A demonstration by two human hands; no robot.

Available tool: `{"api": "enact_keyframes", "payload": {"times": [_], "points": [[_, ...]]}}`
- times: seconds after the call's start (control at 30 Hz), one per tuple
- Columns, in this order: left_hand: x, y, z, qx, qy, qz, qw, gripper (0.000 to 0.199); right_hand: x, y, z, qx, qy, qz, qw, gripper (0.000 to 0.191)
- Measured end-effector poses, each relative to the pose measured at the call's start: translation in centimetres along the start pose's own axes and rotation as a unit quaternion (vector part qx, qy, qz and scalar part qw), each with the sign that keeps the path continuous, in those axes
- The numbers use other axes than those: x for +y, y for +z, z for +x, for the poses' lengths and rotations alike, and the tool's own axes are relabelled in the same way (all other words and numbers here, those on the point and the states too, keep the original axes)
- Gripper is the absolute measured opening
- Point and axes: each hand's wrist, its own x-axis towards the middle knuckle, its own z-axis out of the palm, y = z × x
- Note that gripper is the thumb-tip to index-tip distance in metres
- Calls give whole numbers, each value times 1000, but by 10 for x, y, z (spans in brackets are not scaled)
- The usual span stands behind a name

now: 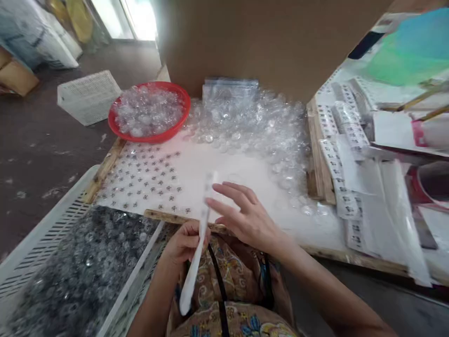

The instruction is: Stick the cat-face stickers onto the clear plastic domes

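The left hand [185, 241] pinches a white strip [192, 281]; the right hand [247, 219] hovers half-open beside it, seemingly empty; dark-marked spots [153, 189] dot one side, unmarked clear plastic pieces [236, 135] lie heaped.

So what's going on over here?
A person seated or standing at a white work surface grips a narrow white strip in the left hand. The right hand is open beside its upper part; whether it touches is unclear. Small clear plastic pieces lie heaped across the far side, with more filling a red tray. Rows of small dark-marked pieces lie to the left.
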Motion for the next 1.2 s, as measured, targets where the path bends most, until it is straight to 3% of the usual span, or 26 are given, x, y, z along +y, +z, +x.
{"api": "enact_keyframes", "payload": {"times": [0.1,0.2,0.33,0.4,0.43,0.53,0.67,0.87,1.07,1.2], "points": [[-1,4,-6,-33,-29,-3,999,35,12,-2,5,-78,-51,18,996,19],[3,5,-10,-18,10,-1,1000,46,18,0,4,-132,-18,99,986,14],[10,9,-11,108,162,56,979,50,9,10,2,-143,137,253,947,10],[11,14,-9,166,201,140,955,72,-1,19,4,-163,182,285,927,9],[10,17,-7,198,215,193,937,72,-5,23,5,-180,189,289,921,8],[6,22,0,279,229,283,889,39,-10,34,8,-208,208,313,903,4],[4,24,10,340,213,187,897,36,5,35,1,-166,273,357,878,35],[6,26,15,387,246,92,884,30,25,41,-18,-79,311,327,889,13],[4,29,6,342,232,63,909,26,14,51,-25,-38,248,245,937,13],[3,33,-1,340,221,50,913,29,8,54,-34,-26,219,210,953,14]]}}
